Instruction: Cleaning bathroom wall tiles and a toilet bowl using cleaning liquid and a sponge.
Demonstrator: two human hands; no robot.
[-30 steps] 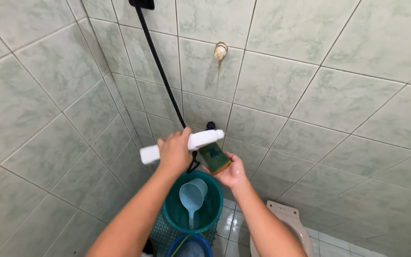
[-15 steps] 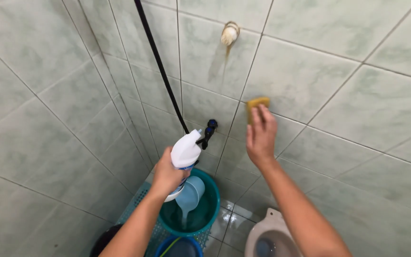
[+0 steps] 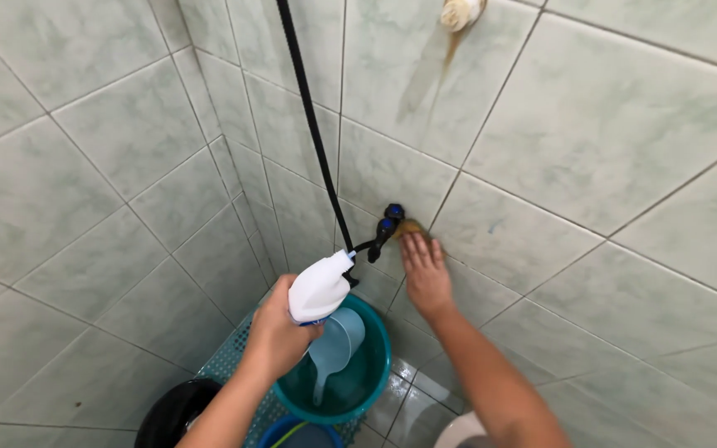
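Note:
My left hand (image 3: 274,338) grips a white plastic cleaner bottle (image 3: 319,287), held upright above a teal bucket (image 3: 373,375). My right hand (image 3: 426,271) presses a yellow sponge (image 3: 411,227) flat against the pale green tiled wall (image 3: 591,166), just right of a dark blue tap valve (image 3: 389,219). Only the sponge's top edge shows past my fingers. A black hose (image 3: 313,133) runs up the wall from the valve.
A light blue dipper (image 3: 335,347) stands in the teal bucket. A teal mesh basket (image 3: 230,362) sits under it, with a black container (image 3: 174,411) at the lower left and a blue bucket rim (image 3: 302,431) below. A capped pipe stub (image 3: 460,12) juts out high up. A white toilet edge (image 3: 461,431) shows at the bottom.
My right hand slid the sponge down the wall from the upper tile to beside the valve. The left hand brought the bottle from lying sideways to upright and lowered it.

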